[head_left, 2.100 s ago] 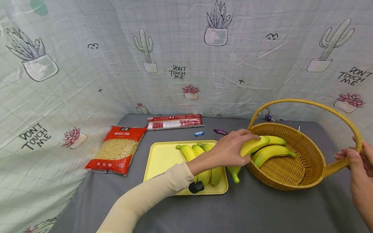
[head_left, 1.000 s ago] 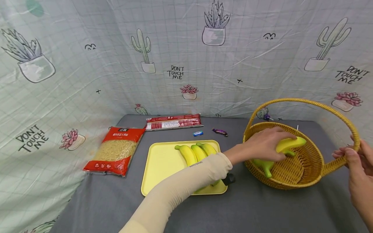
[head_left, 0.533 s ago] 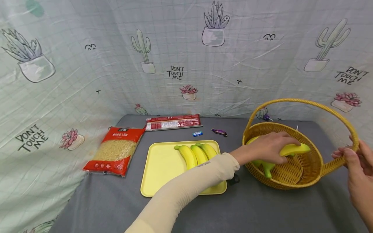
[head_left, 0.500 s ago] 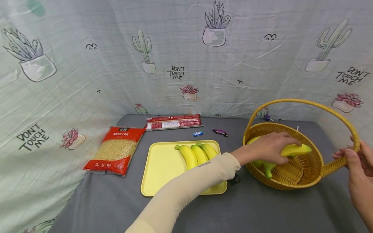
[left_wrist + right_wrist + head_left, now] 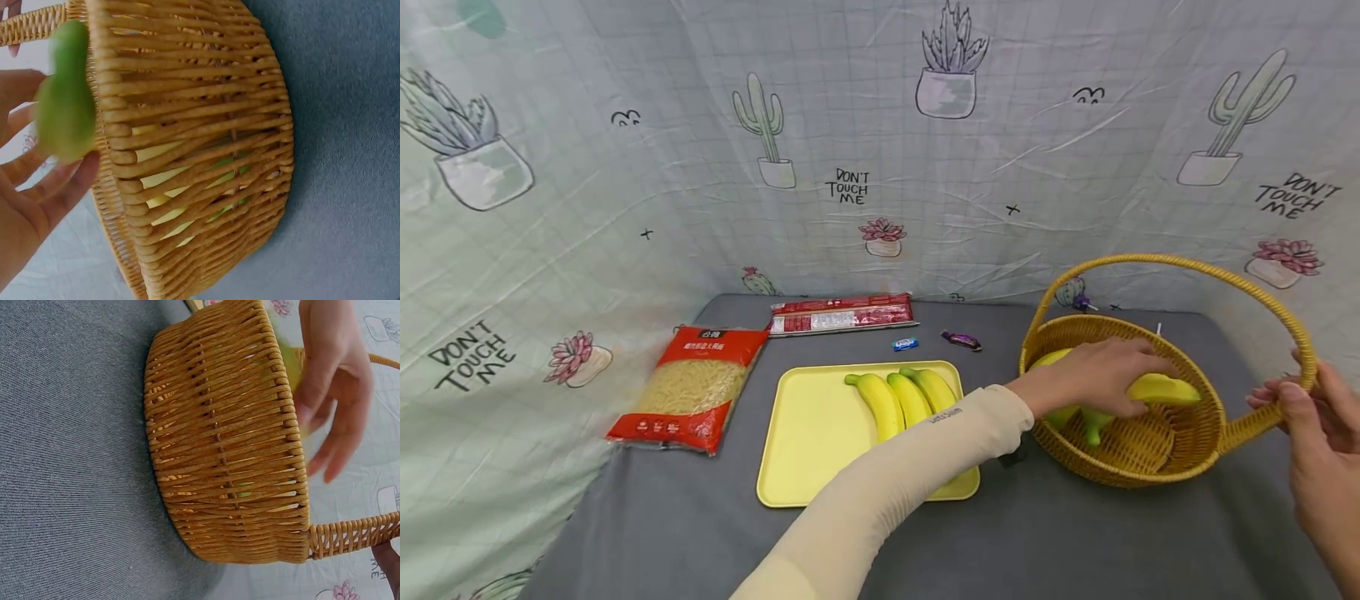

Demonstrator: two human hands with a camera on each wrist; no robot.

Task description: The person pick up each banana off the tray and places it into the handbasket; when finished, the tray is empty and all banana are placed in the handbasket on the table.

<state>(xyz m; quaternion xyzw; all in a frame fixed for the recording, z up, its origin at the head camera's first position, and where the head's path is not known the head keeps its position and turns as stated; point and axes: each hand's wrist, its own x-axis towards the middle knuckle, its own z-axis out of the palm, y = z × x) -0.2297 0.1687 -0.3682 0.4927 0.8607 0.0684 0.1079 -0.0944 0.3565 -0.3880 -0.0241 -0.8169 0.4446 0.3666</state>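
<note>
Fingers [image 5: 1153, 364] of left hand [image 5: 1108, 379] curl round banana [image 5: 1167, 389] over basket [image 5: 1123, 476]; right hand [image 5: 1318, 437] grips handle [image 5: 1249, 428] past basket's right edge. More bananas [image 5: 1051, 360] by basket's left edge, three [image 5: 882, 406] near tray's [image 5: 808, 425] right edge. Pasta bag [image 5: 692, 387] by table's [image 5: 1000, 542] left edge.

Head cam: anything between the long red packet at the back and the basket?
In the head view, a purple-wrapped candy lies on the grey tabletop between the long red packet and the basket.
</note>
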